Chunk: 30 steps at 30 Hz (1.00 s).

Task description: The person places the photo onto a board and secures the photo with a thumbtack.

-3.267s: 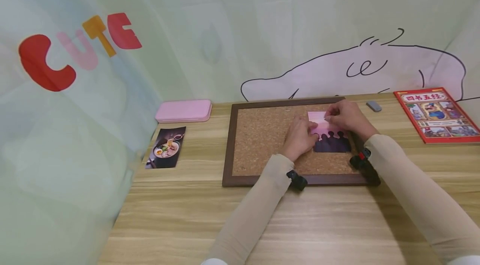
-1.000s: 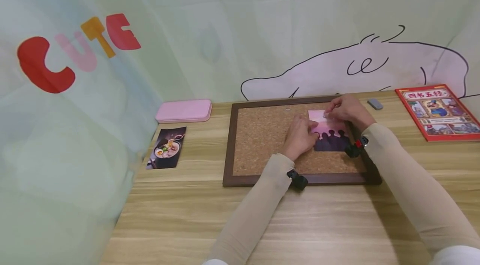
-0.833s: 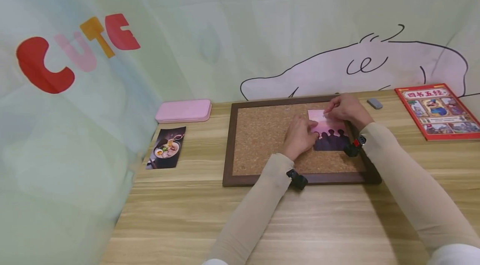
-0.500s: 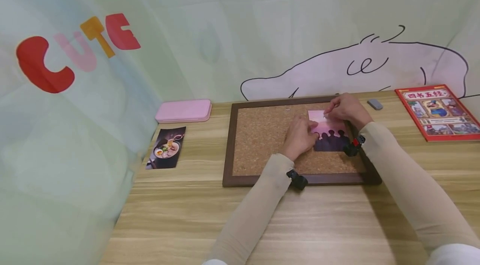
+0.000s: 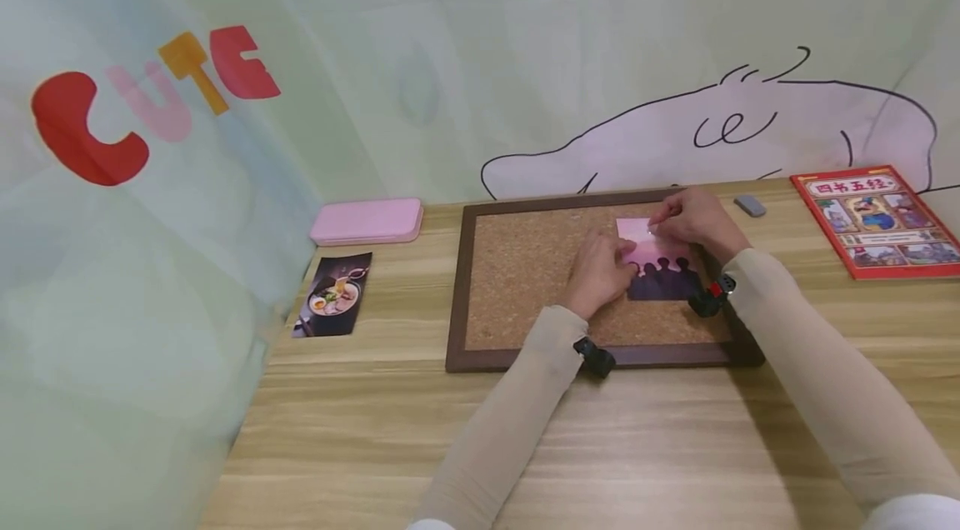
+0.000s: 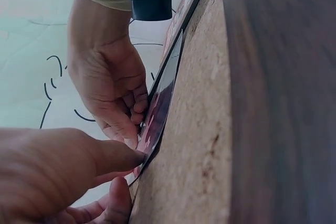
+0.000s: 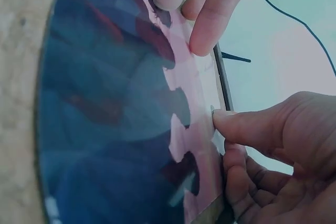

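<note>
A photo print of silhouetted figures against a pink sky (image 5: 663, 284) lies on the right-hand part of a framed corkboard (image 5: 525, 280), which rests flat on a wooden table (image 5: 360, 438). The left hand (image 5: 600, 272) presses the print near its left edge, thumb and forefinger set apart and neither curled round anything; this placement presumably keeps the sheet from sliding or lifting, since in the left wrist view it appears to bow slightly off the cork. The right hand (image 5: 697, 222) has thumb and forefinger pinched together at the upper part of the print, on a small pale item (image 5: 649, 233), perhaps a pin, though too small to identify surely; so fine a grip would suit precise placement. The right hand covers the print's upper right corner from the head view, and the right wrist's camera (image 5: 708, 299) overlaps its lower right. Left of the board lie a noodle-bowl photo (image 5: 332, 297) and, behind it, a pink case (image 5: 367, 222). A grey block (image 5: 750, 206) and a red book (image 5: 873, 222) lie to the right, apart from the board and apparently obstructing nothing.
</note>
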### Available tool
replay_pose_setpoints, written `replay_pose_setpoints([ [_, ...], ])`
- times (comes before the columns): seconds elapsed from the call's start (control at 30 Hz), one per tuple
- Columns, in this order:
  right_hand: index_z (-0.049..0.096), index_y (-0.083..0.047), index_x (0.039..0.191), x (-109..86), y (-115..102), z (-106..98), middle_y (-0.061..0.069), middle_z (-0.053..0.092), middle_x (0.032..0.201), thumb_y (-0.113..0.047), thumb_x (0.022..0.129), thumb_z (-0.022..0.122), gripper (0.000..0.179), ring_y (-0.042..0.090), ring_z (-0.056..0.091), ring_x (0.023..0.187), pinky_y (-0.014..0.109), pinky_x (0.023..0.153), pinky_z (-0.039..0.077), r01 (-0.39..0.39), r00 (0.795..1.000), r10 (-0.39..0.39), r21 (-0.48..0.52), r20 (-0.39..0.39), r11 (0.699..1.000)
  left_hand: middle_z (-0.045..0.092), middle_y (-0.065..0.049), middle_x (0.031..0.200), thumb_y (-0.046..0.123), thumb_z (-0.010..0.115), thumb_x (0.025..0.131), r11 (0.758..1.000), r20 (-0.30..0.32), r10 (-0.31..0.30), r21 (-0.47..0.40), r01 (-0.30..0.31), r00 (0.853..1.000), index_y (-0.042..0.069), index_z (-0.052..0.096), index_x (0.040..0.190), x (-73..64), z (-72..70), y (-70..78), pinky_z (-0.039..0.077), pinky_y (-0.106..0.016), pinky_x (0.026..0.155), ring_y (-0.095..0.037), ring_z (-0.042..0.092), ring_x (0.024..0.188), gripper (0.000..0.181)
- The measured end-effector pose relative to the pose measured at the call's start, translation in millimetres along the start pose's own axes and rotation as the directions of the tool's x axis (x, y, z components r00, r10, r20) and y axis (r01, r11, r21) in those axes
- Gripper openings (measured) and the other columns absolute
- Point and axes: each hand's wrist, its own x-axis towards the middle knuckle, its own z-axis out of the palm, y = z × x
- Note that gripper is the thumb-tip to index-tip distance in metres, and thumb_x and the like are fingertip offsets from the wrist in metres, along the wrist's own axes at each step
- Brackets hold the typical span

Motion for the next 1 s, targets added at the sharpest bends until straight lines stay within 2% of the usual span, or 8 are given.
replay_pose_setpoints([
  [0.3, 0.07, 0.0, 0.127, -18.2, 19.6, -3.6, 0.024, 0.063, 0.122, -0.024, 0.106, 0.061, 0.033, 0.035, 0.053, 0.107, 0.036, 0.08, 0.046, 0.069, 0.997, -0.068, 0.029, -0.032, 0.997, 0.072, -0.007, 0.137, 0.02, 0.075, 0.101, 0.998, 0.012, -0.015, -0.062, 0.016, 1.0, 0.013, 0.069, 0.144, -3.8, -5.4, 0.5, 0.05, -0.034, 0.113, -0.022, 0.062, 0.131, 0.044],
  [0.47, 0.07, -0.002, 0.127, -33.4, 27.6, -12.1, 0.023, 0.067, 0.12, -0.03, 0.107, 0.062, 0.035, 0.032, 0.055, 0.105, 0.032, 0.08, 0.048, 0.107, 0.985, -0.103, 0.023, -0.139, 0.994, 0.073, -0.01, 0.133, 0.019, 0.074, 0.1, 0.994, 0.04, 0.014, -0.108, -0.009, 0.999, 0.009, 0.062, 0.15, -2.4, -10.3, -0.8, 0.054, -0.035, 0.104, -0.024, 0.064, 0.122, 0.052],
  [0.53, 0.07, -0.002, 0.125, -37.6, 29.1, -15.7, 0.022, 0.068, 0.118, -0.03, 0.107, 0.063, 0.034, 0.03, 0.056, 0.102, 0.029, 0.078, 0.048, 0.123, 0.977, -0.119, 0.016, -0.177, 0.992, 0.072, -0.01, 0.139, 0.017, 0.072, 0.1, 0.994, 0.022, 0.025, -0.109, -0.023, 0.999, 0.005, 0.067, 0.143, 0.7, -12.2, -6.3, 0.055, -0.035, 0.104, -0.024, 0.066, 0.126, 0.045],
  [0.57, 0.07, -0.002, 0.124, -38.6, 29.4, -17.2, 0.022, 0.068, 0.117, -0.03, 0.107, 0.063, 0.034, 0.03, 0.056, 0.102, 0.028, 0.077, 0.047, 0.13, 0.974, -0.125, 0.009, -0.19, 0.992, 0.073, -0.01, 0.133, 0.016, 0.072, 0.098, 0.994, 0.001, 0.033, -0.108, -0.033, 0.999, 0.004, 0.073, 0.131, 4.5, -10.3, -13.7, 0.057, -0.033, 0.093, -0.023, 0.068, 0.116, 0.035],
  [0.67, 0.07, -0.001, 0.122, -41.1, 31.0, -21.1, 0.025, 0.069, 0.118, -0.028, 0.107, 0.064, 0.032, 0.033, 0.059, 0.103, 0.028, 0.076, 0.047, 0.139, 0.966, -0.139, -0.015, -0.218, 0.99, 0.07, -0.009, 0.142, 0.015, 0.07, 0.095, 0.996, -0.023, 0.017, -0.089, -0.019, 1.0, 0.0, 0.074, 0.122, 5.6, -20.2, -26.2, 0.056, -0.033, 0.08, -0.021, 0.066, 0.111, 0.031],
  [0.77, 0.068, 0.001, 0.124, -42.5, 33.9, -25.0, 0.028, 0.069, 0.123, -0.028, 0.107, 0.062, 0.034, 0.039, 0.062, 0.108, 0.03, 0.079, 0.048, 0.131, 0.966, -0.137, -0.039, -0.219, 0.991, 0.064, -0.012, 0.151, 0.017, 0.069, 0.098, 0.994, -0.009, -0.041, -0.107, 0.039, 0.999, 0.0, 0.065, 0.139, -0.5, -37.5, -33.8, 0.058, -0.037, 0.087, -0.024, 0.065, 0.118, 0.044],
  [0.87, 0.068, 0.001, 0.125, -44.1, 37.8, -28.9, 0.03, 0.068, 0.126, -0.027, 0.107, 0.061, 0.034, 0.041, 0.063, 0.111, 0.031, 0.08, 0.048, 0.129, 0.968, -0.138, -0.058, -0.212, 0.99, 0.053, -0.012, 0.165, 0.02, 0.068, 0.101, 0.991, -0.001, -0.087, -0.106, 0.086, 0.996, 0.008, 0.045, 0.162, -7.7, -56.2, -41.5, 0.054, -0.045, 0.112, -0.029, 0.059, 0.142, 0.067],
  [1.0, 0.069, 0.001, 0.123, -46.3, 42.3, -33.4, 0.03, 0.07, 0.124, -0.023, 0.105, 0.061, 0.032, 0.042, 0.066, 0.108, 0.029, 0.076, 0.049, 0.153, 0.965, -0.167, -0.082, -0.203, 0.985, 0.052, -0.018, 0.163, 0.022, 0.07, 0.102, 0.987, 0.014, -0.109, -0.118, 0.11, 0.994, 0.011, 0.033, 0.168, -18.0, -78.8, -58.6, 0.05, -0.051, 0.118, -0.034, 0.054, 0.149, 0.076],
])
